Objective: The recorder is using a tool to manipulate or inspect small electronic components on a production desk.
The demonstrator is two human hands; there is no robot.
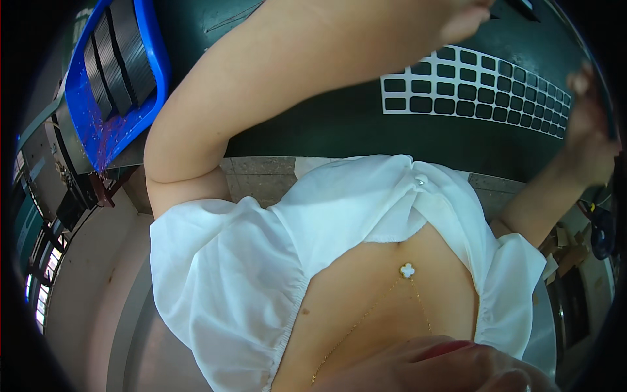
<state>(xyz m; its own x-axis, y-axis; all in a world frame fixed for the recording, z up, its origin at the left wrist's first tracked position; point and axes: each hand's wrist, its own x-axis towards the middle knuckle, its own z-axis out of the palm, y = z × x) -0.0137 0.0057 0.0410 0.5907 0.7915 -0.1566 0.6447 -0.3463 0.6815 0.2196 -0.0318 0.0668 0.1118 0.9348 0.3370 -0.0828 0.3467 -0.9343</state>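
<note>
My left arm reaches across the dark green table, and my left hand [465, 21] is partly cut off by the top edge of the picture. Its visible fingers are curled and blurred; what they hold, if anything, is out of sight. Below that hand lies a white sheet with a grid of rectangular openings [413, 85], flat on the table. At the far right, my right hand [588, 147] is bent beside a thin dark edge with a pale rim [602, 81]. Those fingers look closed, but blur and the picture's rim hide what is in them.
A blue tray [159, 59] at the upper left holds stacks of thin grey strips. Fine thin wires or lines [234, 17] lie on the dark green table [313, 130] near it. A small dark object [522, 9] is at the top right. Cardboard pieces [563, 251] sit low at the right.
</note>
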